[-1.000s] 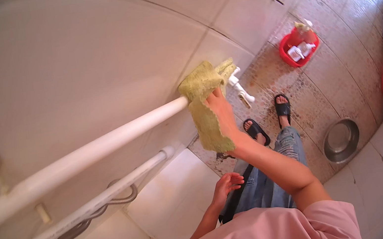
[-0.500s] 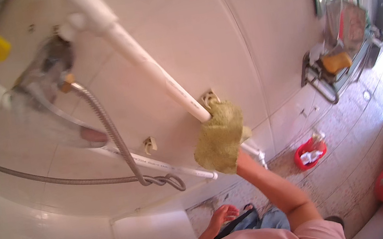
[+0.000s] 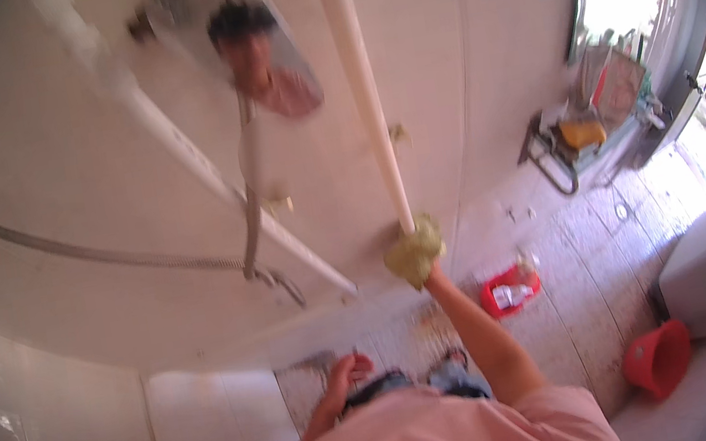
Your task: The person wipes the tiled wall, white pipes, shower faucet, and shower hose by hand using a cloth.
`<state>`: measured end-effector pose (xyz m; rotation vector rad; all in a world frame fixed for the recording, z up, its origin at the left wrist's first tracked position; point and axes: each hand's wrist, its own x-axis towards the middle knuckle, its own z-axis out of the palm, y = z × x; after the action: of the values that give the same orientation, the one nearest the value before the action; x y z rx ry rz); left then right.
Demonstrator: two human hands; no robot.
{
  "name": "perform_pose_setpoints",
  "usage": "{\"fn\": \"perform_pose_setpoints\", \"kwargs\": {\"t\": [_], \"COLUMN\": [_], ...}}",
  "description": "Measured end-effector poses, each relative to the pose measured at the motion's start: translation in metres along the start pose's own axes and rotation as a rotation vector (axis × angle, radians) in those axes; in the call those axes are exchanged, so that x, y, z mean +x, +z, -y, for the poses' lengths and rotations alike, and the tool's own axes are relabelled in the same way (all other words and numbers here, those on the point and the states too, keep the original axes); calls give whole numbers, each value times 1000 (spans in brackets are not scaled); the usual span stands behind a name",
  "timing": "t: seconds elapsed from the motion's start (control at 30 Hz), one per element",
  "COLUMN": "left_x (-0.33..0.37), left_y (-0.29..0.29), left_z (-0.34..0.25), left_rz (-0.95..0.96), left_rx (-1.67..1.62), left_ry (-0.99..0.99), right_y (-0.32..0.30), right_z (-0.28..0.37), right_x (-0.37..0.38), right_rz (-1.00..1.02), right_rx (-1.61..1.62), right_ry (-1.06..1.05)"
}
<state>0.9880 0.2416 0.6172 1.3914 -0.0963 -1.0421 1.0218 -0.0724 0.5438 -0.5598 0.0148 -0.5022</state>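
Note:
My right hand [image 3: 431,277] is at the lower end of a long white pipe [image 3: 365,89] fixed along the wall. It is closed round an olive-yellow cloth [image 3: 415,252], which wraps the pipe's end and hides most of my fingers. Down by my body at the lower left, my left hand [image 3: 348,374] hangs loose with its fingers partly spread and nothing in it. A second white pipe [image 3: 201,161] runs down the wall to the left, and a grey metal hose [image 3: 251,209] dangles beside it.
A mirror-like panel [image 3: 269,40] juts out high on the wall. On the right are a metal rack [image 3: 560,160] bearing an orange-yellow sponge-like block [image 3: 582,133], a red basin [image 3: 501,308] with white items, and a red bucket [image 3: 659,361]. White bathtub-like surfaces [image 3: 219,426] curve at lower left.
My right hand and the cloth have slid down to the pipe's lower end. The view has shifted, bringing the reflective panel into the top middle. My left hand still hangs low.

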Motion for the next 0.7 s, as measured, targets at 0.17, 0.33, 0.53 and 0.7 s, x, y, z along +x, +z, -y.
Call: {"fn": "perform_pose_setpoints", "kwargs": {"t": [0.17,0.33,0.53,0.7], "left_x": [-17,-29,-22,-5], "left_y": [-22,-32,-35,-65], "left_z": [11,8,0,47], "left_rz": [-67,-116,-90,-85], "left_rx": [-36,-30,47,-162], "left_ry": [-48,-43,-26,-67], "right_y": [20,34,-8,72], "right_z": [8,18,21,85], "right_x": [-19,-34,-37,-34], "right_rz": [-341,-382,-330,-66], "right_rx": [-1316,-1537,-1750,-2311], "right_ry": [-313,90,312,-506]}}
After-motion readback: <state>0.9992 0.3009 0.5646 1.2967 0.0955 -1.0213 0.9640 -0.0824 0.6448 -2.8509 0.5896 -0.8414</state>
